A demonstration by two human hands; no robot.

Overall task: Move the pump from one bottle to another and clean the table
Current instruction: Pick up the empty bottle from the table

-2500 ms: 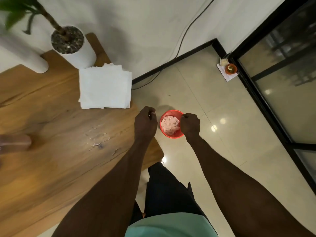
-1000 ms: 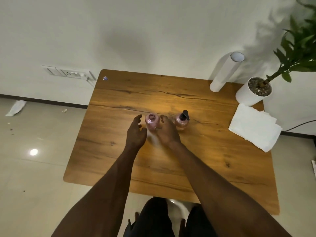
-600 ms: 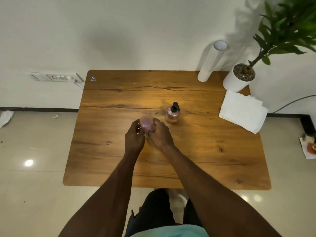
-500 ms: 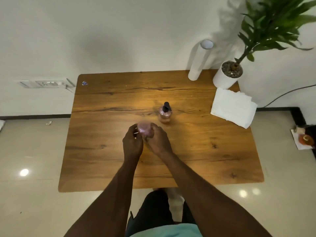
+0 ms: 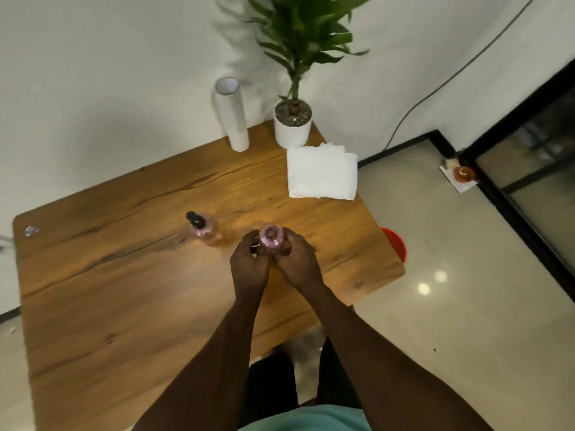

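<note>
Head view shows me my left hand (image 5: 249, 265) and right hand (image 5: 297, 264) both curled round the open pink bottle (image 5: 271, 239), holding it over the table (image 5: 124, 290) near its right edge. The other pink bottle (image 5: 205, 230) stands a little to the left with the black pump (image 5: 193, 218) on top. I think the open bottle could tip and spill if my grip slips. I cannot tell how full it is. White napkins (image 5: 322, 172) wait near the far right corner.
</note>
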